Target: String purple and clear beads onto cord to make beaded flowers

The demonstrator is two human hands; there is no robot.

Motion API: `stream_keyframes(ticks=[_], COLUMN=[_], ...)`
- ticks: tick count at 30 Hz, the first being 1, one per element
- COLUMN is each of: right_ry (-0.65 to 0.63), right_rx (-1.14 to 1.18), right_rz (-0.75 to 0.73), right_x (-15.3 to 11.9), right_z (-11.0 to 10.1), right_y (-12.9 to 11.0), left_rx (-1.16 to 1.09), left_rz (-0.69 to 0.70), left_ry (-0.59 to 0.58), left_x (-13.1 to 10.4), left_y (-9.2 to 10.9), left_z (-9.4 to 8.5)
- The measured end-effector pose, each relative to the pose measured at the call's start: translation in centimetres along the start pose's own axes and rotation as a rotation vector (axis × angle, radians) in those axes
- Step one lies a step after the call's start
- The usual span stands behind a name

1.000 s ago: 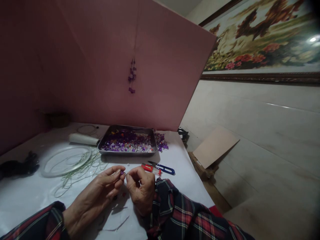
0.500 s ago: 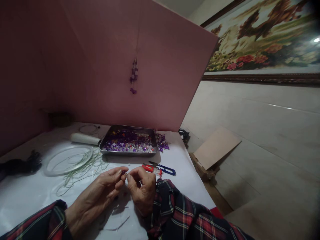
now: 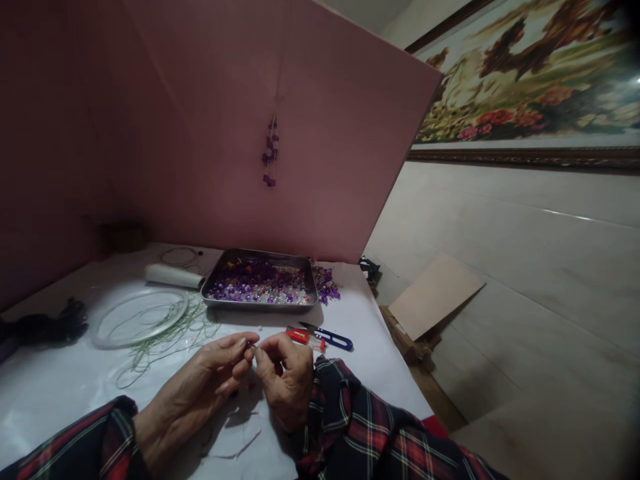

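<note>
Near the front of the white table, my left hand (image 3: 205,373) pinches a small dark purple bead (image 3: 250,344) between thumb and fingertips. Close against it, my right hand (image 3: 285,373) is closed in a pinch at the bead's edge. What lies between the right fingertips is too small to make out. Beyond both hands stands a metal tray (image 3: 260,307) holding many purple and clear beads (image 3: 260,290). Blue-handled thread snips (image 3: 337,339) and a red-and-clear tool (image 3: 299,335) lie just past the right hand.
Tangled green thread (image 3: 150,357) and a pale ring (image 3: 97,340) lie at left, near a white cone (image 3: 173,275). Purple beads (image 3: 327,287) are heaped beside the tray. A beaded strand (image 3: 270,153) hangs on the pink panel (image 3: 200,133). Cardboard (image 3: 435,297) leans at right.
The view has shifted slightly, so everything sits a little further right. Both hands keep nearly the same pinch, with the fingertips together at the bead.
</note>
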State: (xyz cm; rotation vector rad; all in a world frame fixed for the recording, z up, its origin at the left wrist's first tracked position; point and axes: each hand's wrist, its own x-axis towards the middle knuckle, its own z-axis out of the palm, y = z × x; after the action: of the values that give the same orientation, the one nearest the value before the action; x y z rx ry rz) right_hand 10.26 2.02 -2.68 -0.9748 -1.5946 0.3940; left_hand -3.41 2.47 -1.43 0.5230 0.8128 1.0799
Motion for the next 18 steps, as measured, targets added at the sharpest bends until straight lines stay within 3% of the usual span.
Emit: stream_keyframes(ticks=[11,18], right_ry=[-0.017,-0.038], right_rx=[0.006,0.005], right_rz=[0.026,0.024], right_x=[0.1,0.1], right_z=[-0.1,-0.1], right_y=[-0.1,0.0], left_rx=[0.052,0.075], left_rz=[-0.002,0.016], left_ry=[0.036,-0.06], left_x=[-0.5,-0.8], left_y=[0.5,0.8], left_z=[0.8,1.3])
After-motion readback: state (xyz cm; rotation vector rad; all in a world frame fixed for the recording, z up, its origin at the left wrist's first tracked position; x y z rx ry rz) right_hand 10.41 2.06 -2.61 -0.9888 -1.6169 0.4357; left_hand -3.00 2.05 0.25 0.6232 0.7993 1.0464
